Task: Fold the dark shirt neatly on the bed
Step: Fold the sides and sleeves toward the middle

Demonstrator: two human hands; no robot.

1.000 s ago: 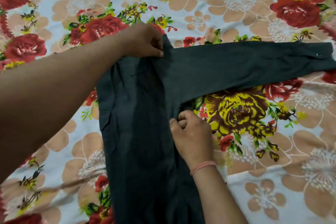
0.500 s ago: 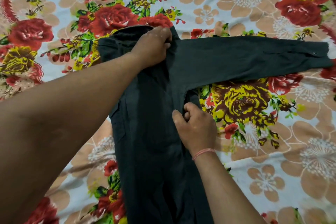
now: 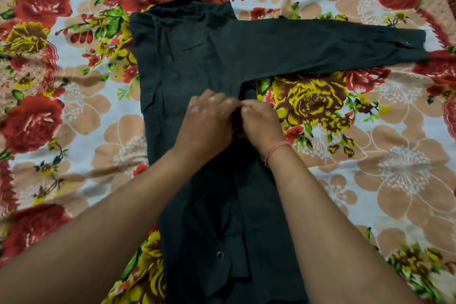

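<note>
The dark shirt (image 3: 192,61) lies on the bed as a narrow strip running from the collar at the top toward me. One long sleeve (image 3: 333,47) stretches out flat to the right, cuff at the far right. My left hand (image 3: 208,121) and my right hand (image 3: 261,121) meet side by side at the middle of the shirt, just below the sleeve's underarm. Both have fingers curled and pinch the fabric there. A thin orange thread circles my right wrist. The shirt's lower part is partly hidden by my forearms.
A floral bedsheet (image 3: 394,168) with red, yellow and peach flowers covers the whole bed around the shirt. No other objects lie on it.
My left hand has left the collar area and moved down to join my right hand at the underarm. The collar and shoulder now lie uncovered.
</note>
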